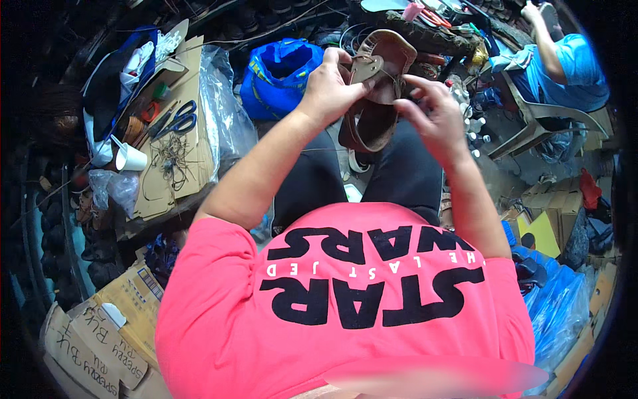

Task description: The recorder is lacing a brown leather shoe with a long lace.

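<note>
A brown leather shoe (369, 130) is held up above my lap, its opening facing me. My left hand (330, 90) grips its left side, thumb laid over the tan eyelet flap (367, 68). A thin dark lace (389, 76) runs from the eyelets across the shoe. On the other side, my right hand (435, 113) has its fingers spread and slightly bent, index fingertip by the lace and thumb near the shoe's edge. Index and thumb are visibly apart; whether the other fingers touch any lace is too small to tell.
To my left, cardboard (189, 143) carries scissors (179, 118), a white cup (130, 157) and tangled cords (174, 159). A blue bag (279, 76) stands ahead. At right, a person in blue (577, 70) sits on a plastic chair (531, 116); small bottles (476, 126) stand nearer.
</note>
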A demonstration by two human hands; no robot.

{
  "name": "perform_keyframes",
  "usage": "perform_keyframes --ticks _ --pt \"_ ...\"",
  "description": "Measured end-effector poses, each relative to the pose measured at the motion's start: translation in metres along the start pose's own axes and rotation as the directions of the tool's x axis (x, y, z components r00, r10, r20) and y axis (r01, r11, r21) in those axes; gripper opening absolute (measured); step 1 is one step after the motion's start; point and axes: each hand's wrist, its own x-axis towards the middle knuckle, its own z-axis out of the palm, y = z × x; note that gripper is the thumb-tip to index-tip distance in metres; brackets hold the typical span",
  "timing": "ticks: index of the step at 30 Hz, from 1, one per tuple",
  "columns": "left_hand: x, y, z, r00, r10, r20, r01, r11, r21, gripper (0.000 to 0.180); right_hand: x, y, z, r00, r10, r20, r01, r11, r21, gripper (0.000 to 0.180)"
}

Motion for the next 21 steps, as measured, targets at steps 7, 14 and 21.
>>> perform_keyframes --ticks 7,14,21 --pt "-0.01 0.001 -0.004 0.873 0.462 -0.155 -0.444 0.885 0.14 0.048 0.017 0.013 0.034 0.995 -0.04 -0.087 0.063 0.959 0.275 0.021" --pt "-0.013 -0.015 -0.041 0.729 0.566 -0.384 -0.503 0.824 0.26 0.033 -0.031 0.009 -0.029 0.905 0.023 0.424 -0.394 0.416 0.82 0.02" --pt "-0.029 -0.015 -0.106 0.817 0.388 -0.426 -0.46 0.885 -0.076 0.031 -0.061 0.026 -0.13 0.869 0.17 0.464 -0.457 0.635 0.623 0.023"
